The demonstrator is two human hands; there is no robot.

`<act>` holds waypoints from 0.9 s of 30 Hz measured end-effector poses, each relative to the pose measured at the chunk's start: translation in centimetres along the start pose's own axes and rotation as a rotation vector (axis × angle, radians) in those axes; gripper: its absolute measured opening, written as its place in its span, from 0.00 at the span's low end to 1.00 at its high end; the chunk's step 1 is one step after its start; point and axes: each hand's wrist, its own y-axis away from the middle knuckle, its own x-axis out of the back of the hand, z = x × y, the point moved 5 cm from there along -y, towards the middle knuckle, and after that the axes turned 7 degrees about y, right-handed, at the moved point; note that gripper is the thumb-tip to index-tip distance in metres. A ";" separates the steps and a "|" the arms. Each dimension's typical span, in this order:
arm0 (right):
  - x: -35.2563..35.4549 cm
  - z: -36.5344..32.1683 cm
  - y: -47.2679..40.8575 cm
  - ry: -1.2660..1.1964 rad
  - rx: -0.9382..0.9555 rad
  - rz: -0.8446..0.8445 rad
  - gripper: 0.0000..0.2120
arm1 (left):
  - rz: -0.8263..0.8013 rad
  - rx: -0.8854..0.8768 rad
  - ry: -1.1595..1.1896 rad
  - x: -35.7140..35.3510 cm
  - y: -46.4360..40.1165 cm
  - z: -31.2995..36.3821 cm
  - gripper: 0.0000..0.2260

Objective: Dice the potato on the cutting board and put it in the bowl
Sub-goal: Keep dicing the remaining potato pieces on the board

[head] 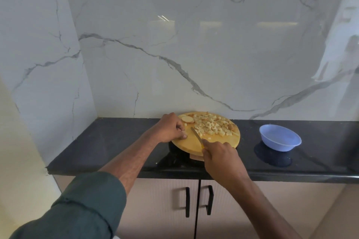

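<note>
Diced potato (211, 125) heaped on board (186, 144)

Round cutting board (191, 142) looks like pale matt wood; bowl (279, 139) smooth glossy blue plastic. Countertop (116, 141) polished dark stone w/ reflections; wall (174, 54) glossy marble-look.

Right hand (219, 156) hides knife (196, 135) handle

A home kitchen: a dark polished stone bench (108, 141) runs along a white marble-veined wall (174, 54), with beige cabinet doors (159, 209) and black handles (187, 202) beneath. A round wooden cutting board (186, 143) holds diced potato (211, 125).
</note>
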 end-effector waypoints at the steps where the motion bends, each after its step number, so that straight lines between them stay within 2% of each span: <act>1: 0.0 0.0 0.0 -0.018 -0.002 0.007 0.19 | -0.009 -0.001 -0.008 0.1 0.1 -0.1 0.09; 3: -0.1 -0.2 0.1 -0.043 0.002 0.011 0.20 | -0.018 0.005 -0.032 0.4 0.1 -0.5 0.09; 6: -0.5 -0.9 -0.2 -0.078 0.000 0.016 0.20 | -0.007 0.024 -0.026 0.6 0.2 -0.7 0.15; 10: -1.2 -1.9 -0.7 -0.104 -0.009 0.020 0.20 | 0.026 0.007 -0.015 0.4 0.5 -0.6 0.04; 17: -1.4 -2.7 -1.1 -0.121 -0.021 0.042 0.20 | 0.064 0.005 -0.024 0.2 0.1 -0.5 0.10; 27: -1.8 -3.0 -1.9 -0.117 -0.044 0.021 0.18 | 0.088 0.009 -0.009 0.3 0.0 -0.4 0.10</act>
